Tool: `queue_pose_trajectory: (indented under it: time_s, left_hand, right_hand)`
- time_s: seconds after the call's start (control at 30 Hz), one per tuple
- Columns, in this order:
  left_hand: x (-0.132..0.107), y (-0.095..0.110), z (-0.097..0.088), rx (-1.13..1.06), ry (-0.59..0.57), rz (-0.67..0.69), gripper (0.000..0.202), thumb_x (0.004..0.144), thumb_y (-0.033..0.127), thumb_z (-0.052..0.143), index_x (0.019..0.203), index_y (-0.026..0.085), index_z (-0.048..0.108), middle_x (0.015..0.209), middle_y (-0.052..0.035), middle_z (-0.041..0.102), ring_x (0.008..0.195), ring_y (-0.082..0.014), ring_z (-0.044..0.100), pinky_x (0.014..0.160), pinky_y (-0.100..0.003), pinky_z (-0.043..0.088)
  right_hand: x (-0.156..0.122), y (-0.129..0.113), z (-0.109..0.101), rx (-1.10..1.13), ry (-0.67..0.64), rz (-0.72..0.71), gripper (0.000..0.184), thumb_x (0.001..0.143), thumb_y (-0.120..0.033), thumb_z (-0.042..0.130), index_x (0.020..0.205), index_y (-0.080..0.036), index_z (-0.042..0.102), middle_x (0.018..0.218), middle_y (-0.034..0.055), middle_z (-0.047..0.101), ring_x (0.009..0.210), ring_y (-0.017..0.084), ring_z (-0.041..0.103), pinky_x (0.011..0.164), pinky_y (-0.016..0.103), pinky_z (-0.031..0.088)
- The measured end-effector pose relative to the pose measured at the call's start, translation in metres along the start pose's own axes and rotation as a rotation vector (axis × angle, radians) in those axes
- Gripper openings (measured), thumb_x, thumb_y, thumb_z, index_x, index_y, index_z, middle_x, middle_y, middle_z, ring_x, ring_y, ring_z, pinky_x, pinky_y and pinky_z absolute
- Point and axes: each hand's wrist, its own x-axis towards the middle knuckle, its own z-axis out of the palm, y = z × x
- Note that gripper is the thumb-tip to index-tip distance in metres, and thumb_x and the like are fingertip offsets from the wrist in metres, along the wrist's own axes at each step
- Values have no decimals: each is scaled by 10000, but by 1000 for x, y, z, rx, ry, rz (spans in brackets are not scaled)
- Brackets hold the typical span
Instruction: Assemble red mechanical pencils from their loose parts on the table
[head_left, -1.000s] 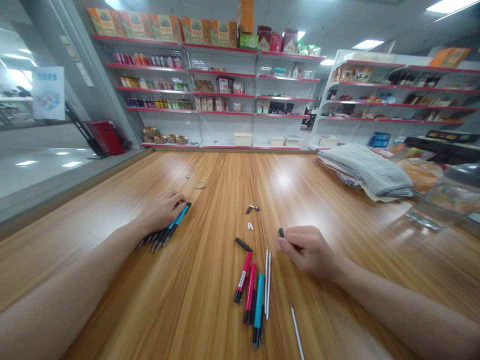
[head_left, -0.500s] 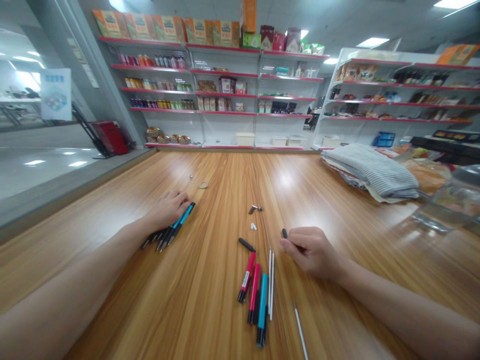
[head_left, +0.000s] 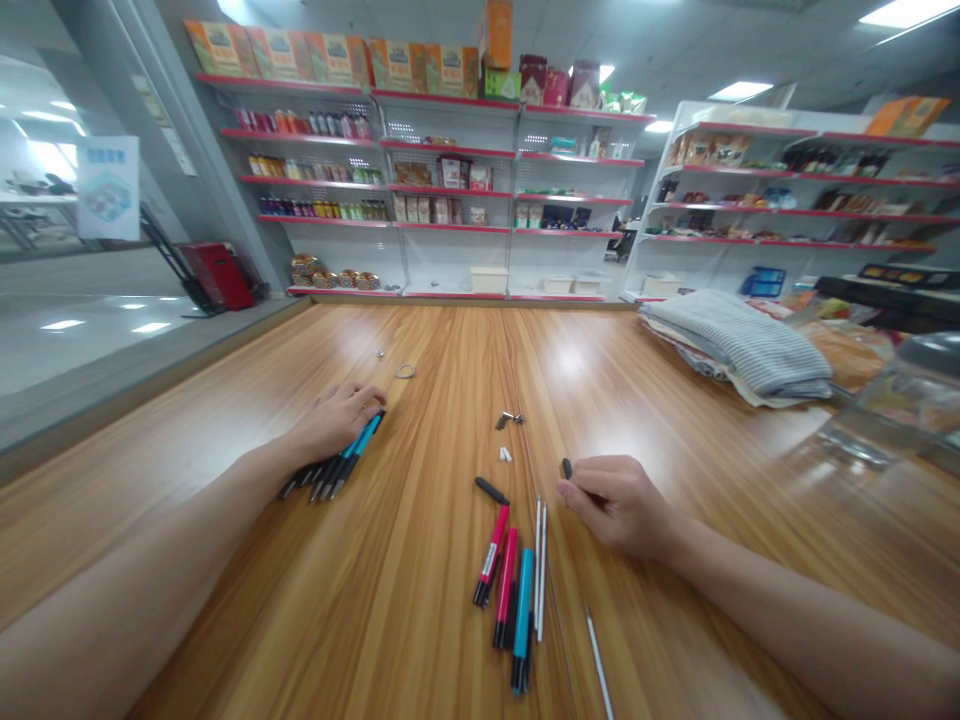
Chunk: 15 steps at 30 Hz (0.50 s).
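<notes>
My left hand (head_left: 341, 420) rests on the table at the left, fingers curled over a bundle of blue-and-black pens (head_left: 352, 462). Their tips point toward me. At the right, my right hand (head_left: 619, 500) is closed, with a small black pen part (head_left: 566, 468) sticking out between thumb and forefinger; the rest of it is hidden. Between the hands lie a black grip piece (head_left: 492, 490), two pink barrels, the nearer pink barrel (head_left: 505, 588), and a blue barrel (head_left: 522, 615). Two white refills (head_left: 541, 570) lie beside them, and another refill (head_left: 599, 662) lies closer to me.
Small metal parts (head_left: 510, 420) and white pieces (head_left: 505, 454) lie mid-table. A ring (head_left: 405, 371) is farther left. Folded striped cloth (head_left: 739, 340) and a clear container (head_left: 892, 405) stand at the right. Stocked shelves (head_left: 450, 228) rise beyond the table's far edge.
Almost nothing differs. The whole view has shifted very slightly; both hands and the pen parts keep their places on the table.
</notes>
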Motion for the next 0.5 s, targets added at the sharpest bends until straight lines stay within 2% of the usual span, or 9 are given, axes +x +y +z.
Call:
queue_pose_trajectory:
  time_s: [0.2,0.33,0.5]
  left_hand:
    - [-2,5,-4,-2,-22,24,416,887,554,372,1062,241,585,1074,-70,589,1049,-241,517,972,-394,350]
    - [-4,9,-9,-50,-39,31,427,910,525,311,1073,233,577,1096,-66,589,1080,-238,505,970,-376,349]
    - [-7,7,-12,1,-81,54,441,847,572,424,1118,252,561,1123,-64,562,1041,-255,508,943,-395,361]
  right_hand:
    - [-1,1,1,-6,-5,5,390,899,-195,492,543,-173,334,544,-37,308,505,82,295,527,271,199]
    - [-1,1,1,-8,2,-3,393,902,-195,488,536,-173,348,537,-37,313,500,82,295,523,271,200]
    - [0,0,0,-11,0,2,393,904,-200,486,536,-172,353,536,-36,318,499,81,302,524,268,203]
